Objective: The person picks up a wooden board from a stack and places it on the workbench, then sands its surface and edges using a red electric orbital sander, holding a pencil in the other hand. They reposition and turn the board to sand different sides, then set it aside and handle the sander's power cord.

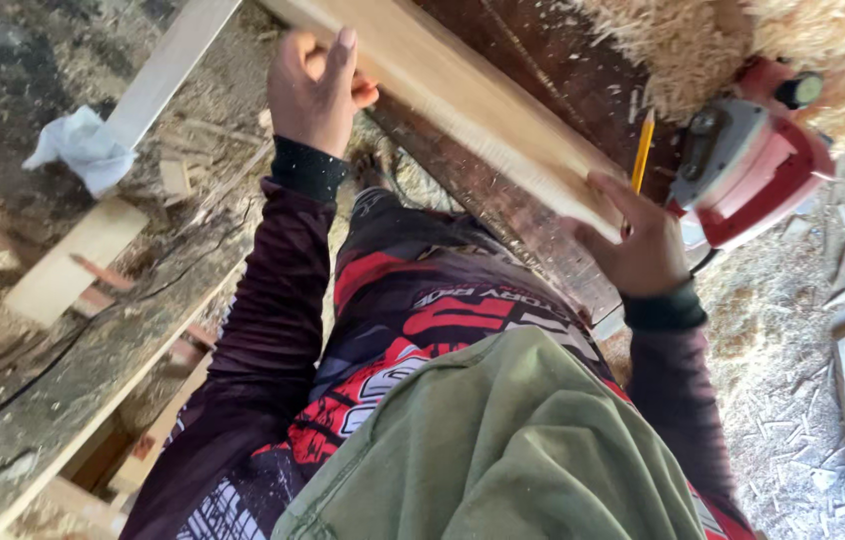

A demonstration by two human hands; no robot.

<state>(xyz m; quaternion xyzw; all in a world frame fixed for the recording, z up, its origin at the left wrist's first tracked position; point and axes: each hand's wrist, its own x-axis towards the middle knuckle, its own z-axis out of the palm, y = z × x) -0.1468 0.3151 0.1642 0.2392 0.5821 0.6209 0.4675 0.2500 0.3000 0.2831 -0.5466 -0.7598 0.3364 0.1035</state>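
Note:
A long pale wooden plank lies slanted across a dark reddish workbench. My left hand is closed around the plank's near edge at the upper left, thumb on top. At the plank's lower end my right hand presses on the wood, and a yellow pencil sticks up from between its fingers. Both arms wear dark sleeves.
A red and grey electric planer sits just right of my right hand, beside a heap of wood shavings. On the dusty floor at left are a white rag, several offcuts, a board and a black cable.

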